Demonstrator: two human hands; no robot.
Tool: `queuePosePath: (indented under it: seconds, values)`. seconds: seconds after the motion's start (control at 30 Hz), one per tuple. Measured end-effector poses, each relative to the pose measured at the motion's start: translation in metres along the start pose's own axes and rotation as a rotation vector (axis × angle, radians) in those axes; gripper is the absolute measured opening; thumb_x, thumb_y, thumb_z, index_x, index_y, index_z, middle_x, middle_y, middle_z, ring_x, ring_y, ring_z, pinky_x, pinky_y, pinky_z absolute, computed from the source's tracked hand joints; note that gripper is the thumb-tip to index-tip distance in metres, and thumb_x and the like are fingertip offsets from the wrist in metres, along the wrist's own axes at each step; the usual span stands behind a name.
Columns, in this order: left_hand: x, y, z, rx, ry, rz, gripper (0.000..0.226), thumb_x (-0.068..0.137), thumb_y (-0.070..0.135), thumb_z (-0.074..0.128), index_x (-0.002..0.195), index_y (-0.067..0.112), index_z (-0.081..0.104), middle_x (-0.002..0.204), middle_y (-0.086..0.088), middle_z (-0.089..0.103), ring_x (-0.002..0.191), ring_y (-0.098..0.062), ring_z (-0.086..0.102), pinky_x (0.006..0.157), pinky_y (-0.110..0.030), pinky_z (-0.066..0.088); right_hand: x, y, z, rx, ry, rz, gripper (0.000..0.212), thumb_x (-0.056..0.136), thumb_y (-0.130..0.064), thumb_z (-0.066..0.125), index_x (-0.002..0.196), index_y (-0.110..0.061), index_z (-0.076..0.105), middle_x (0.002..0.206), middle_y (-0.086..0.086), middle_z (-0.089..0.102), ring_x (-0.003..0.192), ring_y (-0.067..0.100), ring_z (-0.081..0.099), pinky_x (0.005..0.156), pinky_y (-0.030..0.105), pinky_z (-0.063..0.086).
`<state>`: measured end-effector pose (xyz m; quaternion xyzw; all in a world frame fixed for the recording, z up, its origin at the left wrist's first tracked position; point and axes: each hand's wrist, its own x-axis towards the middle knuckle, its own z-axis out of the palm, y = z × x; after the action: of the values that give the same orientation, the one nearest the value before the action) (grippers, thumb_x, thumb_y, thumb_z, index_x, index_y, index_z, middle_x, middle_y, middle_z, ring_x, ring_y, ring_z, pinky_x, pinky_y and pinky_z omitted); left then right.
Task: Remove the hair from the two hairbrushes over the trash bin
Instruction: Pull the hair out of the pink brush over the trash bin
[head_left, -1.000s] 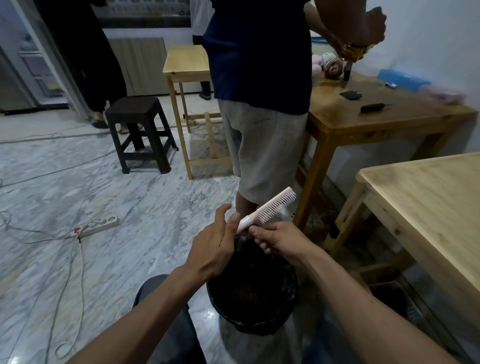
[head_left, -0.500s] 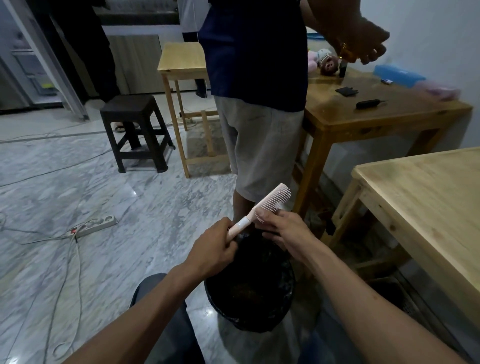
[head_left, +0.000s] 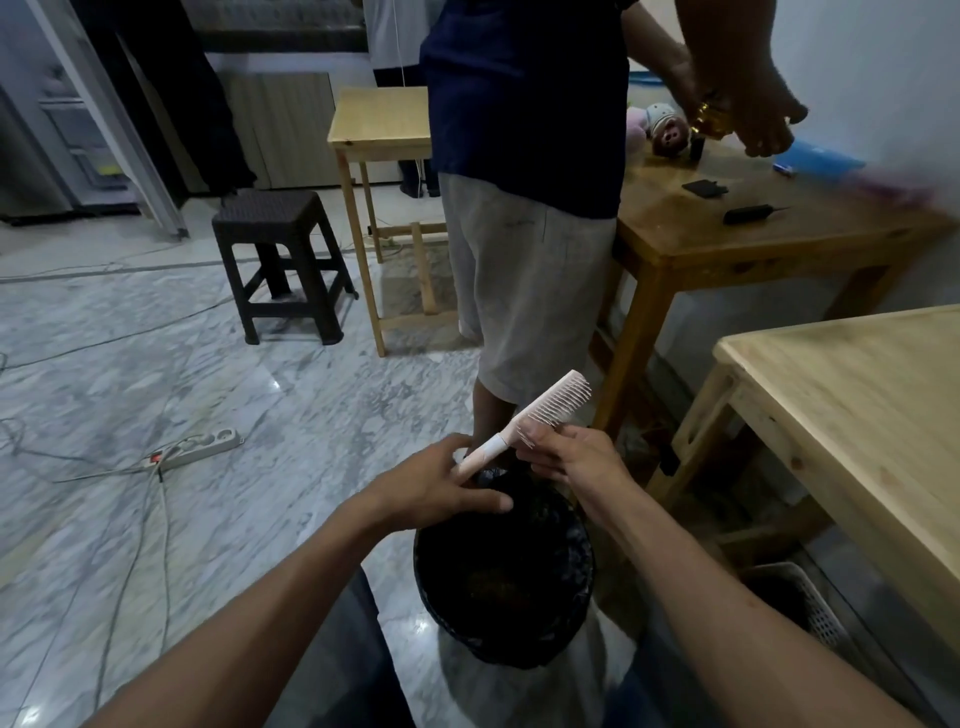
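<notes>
A pale pink hairbrush (head_left: 545, 410) is held tilted over the black trash bin (head_left: 576, 551), bristle end up and to the right. My left hand (head_left: 441, 483) grips the lower end of its handle. My right hand (head_left: 571, 457) pinches the base of the bristles with thumb and fingers. The bin, lined with a black bag, stands on the floor directly beneath both hands. I cannot make out hair on the bristles. A second hairbrush is not in view.
A person in a dark shirt and pale shorts (head_left: 524, 280) stands just behind the bin. Wooden tables (head_left: 857, 395) (head_left: 727, 228) are on the right, a dark stool (head_left: 280, 260) and small table (head_left: 382, 119) behind. A power strip (head_left: 200, 449) with cables lies on the marble floor at left.
My left hand closed around the brush handle, taking it over from the right. My right hand moved up from the handle to the bristles.
</notes>
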<state>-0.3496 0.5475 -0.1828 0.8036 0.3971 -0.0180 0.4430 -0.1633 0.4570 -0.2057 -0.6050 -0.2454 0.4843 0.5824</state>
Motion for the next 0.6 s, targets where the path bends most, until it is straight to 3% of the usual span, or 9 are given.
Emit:
queuePosePath:
  seconds: [0.07,0.1,0.2,0.33,0.4,0.47,0.53,0.57,0.6]
  values:
    - [0.003,0.003,0.008,0.083,0.071,0.090,0.039,0.087,0.051,0.067,0.107,0.019,0.056,0.084,-0.001,0.065,0.073,-0.024,0.067,0.059,-0.035,0.054,-0.001,0.001,0.003,0.005,-0.015,-0.009,0.012,0.095,-0.023,0.071,0.096,-0.012,0.077,0.086,0.001,0.082,0.082,0.011,0.078,0.073,0.021,0.058]
    - [0.005,0.002,0.011,0.167,0.151,0.126,0.030,0.093,0.047,0.059,0.099,0.018,0.056,0.078,0.000,0.063,0.071,-0.025,0.064,0.055,-0.033,0.046,-0.001,0.001,0.002,-0.010,-0.015,-0.021,0.013,0.095,-0.022,0.071,0.095,-0.011,0.077,0.086,0.001,0.082,0.080,0.011,0.078,0.071,0.021,0.058]
    - [0.007,-0.004,0.014,0.275,0.354,0.173,0.027,0.097,0.045,0.051,0.089,0.020,0.052,0.072,0.001,0.058,0.066,-0.024,0.056,0.053,-0.033,0.033,-0.001,0.002,-0.007,-0.124,0.014,-0.064,0.011,0.097,-0.014,0.070,0.090,-0.009,0.076,0.075,0.003,0.079,0.069,0.011,0.073,0.061,0.017,0.057]
    - [0.005,-0.009,0.006,0.268,0.458,0.153,0.019,0.097,0.041,0.050,0.086,0.025,0.049,0.070,0.000,0.058,0.066,-0.025,0.057,0.052,-0.034,0.034,-0.001,0.012,-0.020,-0.336,0.121,-0.036,0.013,0.098,-0.007,0.068,0.100,0.002,0.077,0.071,0.011,0.071,0.056,0.013,0.061,0.052,0.016,0.053]
    - [0.004,-0.007,0.002,0.282,0.491,0.152,0.018,0.096,0.041,0.051,0.086,0.026,0.051,0.071,0.000,0.059,0.063,-0.023,0.057,0.052,-0.034,0.036,-0.001,0.021,-0.023,-0.511,0.123,0.024,0.014,0.100,-0.007,0.066,0.096,0.000,0.077,0.073,0.012,0.072,0.055,0.012,0.062,0.052,0.017,0.054]
    - [0.003,-0.003,0.001,0.290,0.523,0.155,0.019,0.096,0.041,0.051,0.089,0.023,0.054,0.072,-0.001,0.061,0.063,-0.023,0.057,0.054,-0.036,0.040,-0.004,0.029,-0.024,-0.710,0.033,0.113,0.017,0.102,-0.005,0.061,0.100,-0.005,0.078,0.088,0.011,0.077,0.069,0.013,0.070,0.062,0.020,0.059]
    - [0.002,0.000,-0.001,0.290,0.554,0.156,0.019,0.095,0.040,0.051,0.088,0.023,0.054,0.072,-0.003,0.062,0.064,-0.025,0.057,0.056,-0.038,0.043,-0.009,0.028,-0.022,-0.928,-0.133,0.176,0.039,0.100,0.000,0.051,0.131,-0.016,0.069,0.125,0.005,0.073,0.101,0.013,0.072,0.080,0.020,0.058]
    - [0.001,0.001,-0.002,0.294,0.564,0.159,0.019,0.094,0.040,0.051,0.086,0.023,0.053,0.071,-0.004,0.062,0.064,-0.025,0.058,0.056,-0.038,0.043,-0.012,0.023,-0.020,-0.976,-0.203,0.217,0.055,0.098,0.001,0.047,0.147,-0.022,0.056,0.141,0.003,0.064,0.103,0.012,0.069,0.077,0.015,0.056]
    - [0.001,0.001,-0.003,0.302,0.572,0.161,0.019,0.094,0.041,0.051,0.085,0.024,0.053,0.071,-0.003,0.062,0.064,-0.026,0.058,0.056,-0.037,0.043,-0.012,0.019,-0.017,-1.000,-0.255,0.255,0.065,0.097,0.001,0.044,0.156,-0.025,0.042,0.149,0.005,0.055,0.093,0.009,0.066,0.063,0.010,0.052]
